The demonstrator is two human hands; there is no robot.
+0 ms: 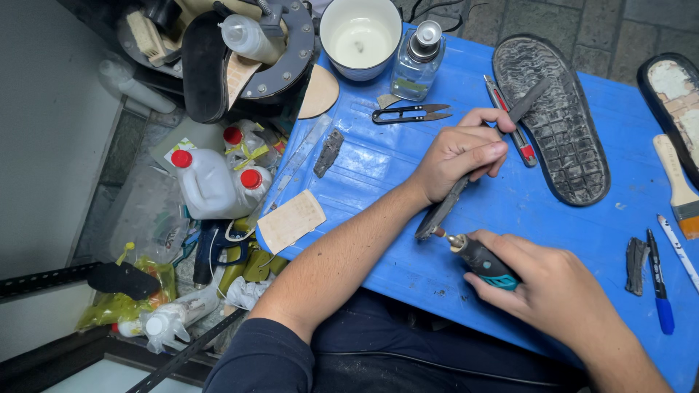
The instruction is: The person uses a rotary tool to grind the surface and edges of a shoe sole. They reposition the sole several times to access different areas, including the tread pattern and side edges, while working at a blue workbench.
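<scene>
Observed on the blue table (553,218): the left hand (462,156) has its fingers curled tight around a long dark rubber strip (443,209), which runs at a slant from beside the black shoe sole (557,116) down toward the table's near edge. The right hand (557,287) is wrapped closed around a small rotary tool (484,260) with a teal-and-black body; the tool's tip touches the lower end of the strip. The sole lies tread-up toward the table's far side, just beyond the left hand. A red-handled utility knife (510,120) lies between the sole and the left hand. Black thread snips (411,113) lie farther along the table's far side, near a glass bottle (417,62) and a white cup (360,36). A paintbrush (677,185) lies toward the table's right end, with two pens (666,273) nearby.
</scene>
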